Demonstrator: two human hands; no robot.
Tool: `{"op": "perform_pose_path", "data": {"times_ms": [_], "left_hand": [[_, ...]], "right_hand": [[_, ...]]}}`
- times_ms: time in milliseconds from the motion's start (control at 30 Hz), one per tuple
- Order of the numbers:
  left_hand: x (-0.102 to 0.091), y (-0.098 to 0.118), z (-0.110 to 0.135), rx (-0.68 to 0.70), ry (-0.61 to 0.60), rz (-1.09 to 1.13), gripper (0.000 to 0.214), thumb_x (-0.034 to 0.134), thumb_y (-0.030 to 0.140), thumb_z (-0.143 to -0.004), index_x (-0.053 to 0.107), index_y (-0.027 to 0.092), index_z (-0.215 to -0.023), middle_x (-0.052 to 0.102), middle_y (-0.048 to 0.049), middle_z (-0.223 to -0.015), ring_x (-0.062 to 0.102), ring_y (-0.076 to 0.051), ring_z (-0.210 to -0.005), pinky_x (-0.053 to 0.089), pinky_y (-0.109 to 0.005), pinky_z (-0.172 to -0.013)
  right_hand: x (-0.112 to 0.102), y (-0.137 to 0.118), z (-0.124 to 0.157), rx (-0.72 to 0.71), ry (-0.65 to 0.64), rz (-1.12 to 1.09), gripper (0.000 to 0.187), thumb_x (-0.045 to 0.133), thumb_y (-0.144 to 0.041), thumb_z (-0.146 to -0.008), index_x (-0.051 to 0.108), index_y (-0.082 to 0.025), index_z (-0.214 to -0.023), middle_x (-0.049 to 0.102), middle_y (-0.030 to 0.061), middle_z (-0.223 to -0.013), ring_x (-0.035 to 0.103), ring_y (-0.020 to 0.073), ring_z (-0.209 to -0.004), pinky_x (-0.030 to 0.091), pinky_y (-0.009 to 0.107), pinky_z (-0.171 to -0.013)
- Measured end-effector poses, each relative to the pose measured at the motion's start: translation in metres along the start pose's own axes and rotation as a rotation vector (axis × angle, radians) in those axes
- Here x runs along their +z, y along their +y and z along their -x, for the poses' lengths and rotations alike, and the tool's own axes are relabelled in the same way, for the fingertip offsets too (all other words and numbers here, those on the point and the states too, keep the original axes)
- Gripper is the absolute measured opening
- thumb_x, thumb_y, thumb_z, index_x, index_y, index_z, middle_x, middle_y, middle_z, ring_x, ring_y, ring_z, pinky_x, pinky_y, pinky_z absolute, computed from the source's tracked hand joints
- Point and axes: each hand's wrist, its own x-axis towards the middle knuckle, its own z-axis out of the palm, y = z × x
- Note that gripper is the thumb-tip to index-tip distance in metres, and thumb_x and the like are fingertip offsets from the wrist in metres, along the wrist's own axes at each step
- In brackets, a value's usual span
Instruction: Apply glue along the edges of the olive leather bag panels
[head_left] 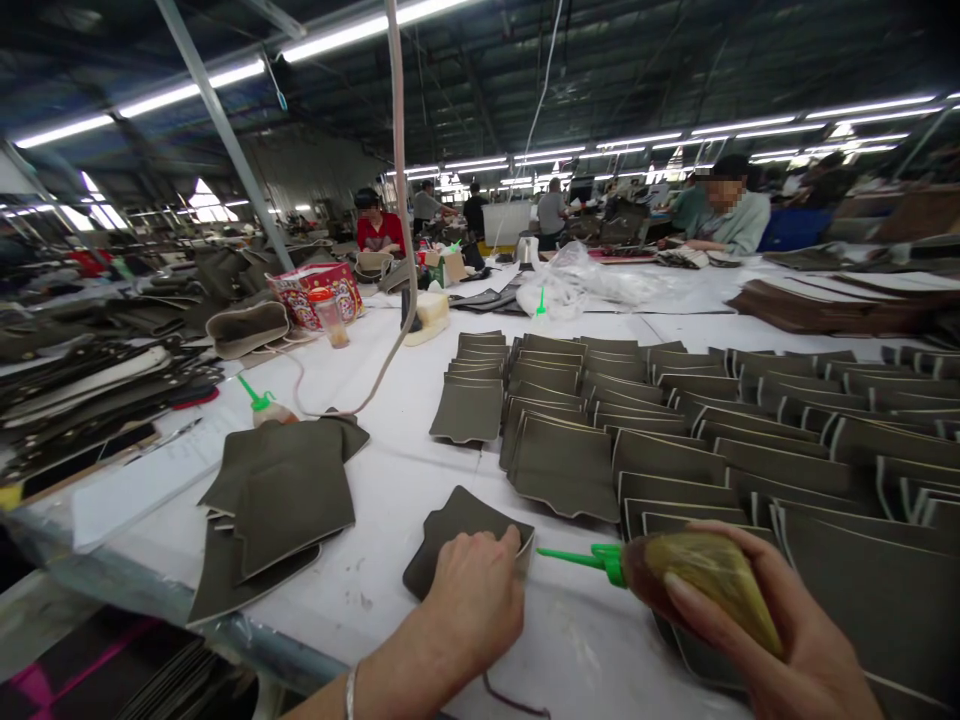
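Note:
My left hand (476, 590) is closed on a dark olive leather piece (450, 530), its fingers curled over the right side and its index finger at the edge. The undersides of those fingers are hidden. In my right hand (795, 630) is a squeeze bottle (701, 580) of amber-brown liquid, tipped on its side. Its green nozzle points left, with the tip just off the leather piece's right edge. To the left, several similar leather pieces (296, 495) lie in a loose pile. Overlapping rows of leather pieces (562, 465) cover the table's right side.
Another green-tipped bottle (262, 402) stands behind the left pile. A hose (397, 200) hangs down to the white table (390, 430). A lidded cup (328, 318), a red patterned bag (311, 290) and plastic wrapping (592, 275) sit farther back. Other people work beyond.

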Motion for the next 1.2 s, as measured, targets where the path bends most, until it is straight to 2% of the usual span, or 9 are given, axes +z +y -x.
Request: {"op": "perform_pose_path", "data": {"times_ms": [133, 367, 467, 600, 733, 867, 1033, 1200], "left_hand": [[0.003, -0.003, -0.001, 0.021, -0.001, 0.019, 0.047, 0.044, 0.018, -0.080, 0.060, 0.019, -0.123, 0.072, -0.0128, -0.096, 0.069, -0.033, -0.087, 0.053, -0.045, -0.077], [0.006, -0.010, -0.003, 0.075, 0.018, 0.021, 0.057, 0.041, 0.015, -0.081, 0.053, 0.020, -0.136, 0.073, -0.0127, -0.096, 0.069, -0.031, -0.086, 0.053, -0.043, -0.077], [0.004, -0.010, -0.003, 0.092, 0.019, 0.025, 0.059, 0.041, 0.013, -0.079, 0.053, 0.021, -0.136, 0.073, -0.0122, -0.093, 0.069, -0.031, -0.086, 0.053, -0.042, -0.076], [0.002, -0.011, -0.005, 0.097, 0.025, 0.039, 0.056, 0.042, 0.015, -0.078, 0.056, 0.023, -0.132, 0.074, -0.0108, -0.092, 0.070, -0.031, -0.085, 0.053, -0.042, -0.076], [0.004, -0.013, -0.005, 0.097, 0.041, 0.037, 0.055, 0.041, 0.016, -0.078, 0.057, 0.024, -0.130, 0.074, -0.0107, -0.090, 0.070, -0.031, -0.084, 0.053, -0.043, -0.075], [0.006, -0.013, -0.005, 0.097, 0.053, 0.032, 0.055, 0.042, 0.017, -0.079, 0.057, 0.025, -0.131, 0.073, -0.0101, -0.090, 0.070, -0.031, -0.084, 0.053, -0.043, -0.075], [0.007, -0.013, -0.005, 0.086, 0.046, 0.045, 0.054, 0.043, 0.018, -0.080, 0.056, 0.025, -0.132, 0.073, -0.0094, -0.093, 0.070, -0.030, -0.086, 0.053, -0.043, -0.078], [0.007, -0.012, -0.005, 0.092, 0.050, 0.048, 0.054, 0.041, 0.018, -0.080, 0.057, 0.025, -0.131, 0.074, -0.0103, -0.092, 0.070, -0.031, -0.085, 0.054, -0.044, -0.076]], "right_hand": [[0.005, -0.005, -0.003, -0.087, -0.057, 0.149, 0.051, 0.072, -0.057, -0.081, 0.056, -0.028, -0.118, 0.069, 0.0033, -0.100, 0.070, 0.0239, -0.083, 0.056, 0.020, -0.067], [0.014, -0.011, -0.006, -0.084, -0.063, 0.267, 0.054, 0.071, -0.061, -0.080, 0.055, -0.029, -0.120, 0.067, 0.0024, -0.108, 0.068, 0.0252, -0.090, 0.056, 0.025, -0.073], [0.021, -0.016, -0.006, -0.127, -0.047, 0.324, 0.051, 0.069, -0.061, -0.081, 0.055, -0.030, -0.119, 0.066, 0.0018, -0.107, 0.068, 0.0253, -0.087, 0.055, 0.028, -0.071], [0.028, -0.019, -0.007, -0.261, -0.055, 0.394, 0.046, 0.069, -0.057, -0.084, 0.055, -0.030, -0.119, 0.067, 0.0021, -0.103, 0.068, 0.0258, -0.081, 0.055, 0.031, -0.068], [0.029, -0.017, -0.005, -0.315, -0.086, 0.405, 0.048, 0.068, -0.056, -0.086, 0.052, -0.029, -0.122, 0.067, 0.0044, -0.106, 0.068, 0.0284, -0.083, 0.055, 0.036, -0.075], [0.027, -0.016, -0.003, -0.317, -0.118, 0.417, 0.049, 0.069, -0.055, -0.085, 0.052, -0.029, -0.123, 0.067, 0.0049, -0.108, 0.069, 0.0296, -0.086, 0.055, 0.038, -0.080], [0.026, -0.015, -0.003, -0.285, -0.063, 0.418, 0.048, 0.067, -0.058, -0.086, 0.053, -0.029, -0.121, 0.066, 0.0053, -0.107, 0.068, 0.0290, -0.083, 0.054, 0.038, -0.079], [0.025, -0.012, -0.002, -0.302, -0.087, 0.397, 0.047, 0.068, -0.055, -0.086, 0.052, -0.029, -0.121, 0.066, 0.0039, -0.106, 0.068, 0.0268, -0.082, 0.054, 0.035, -0.078]]}}
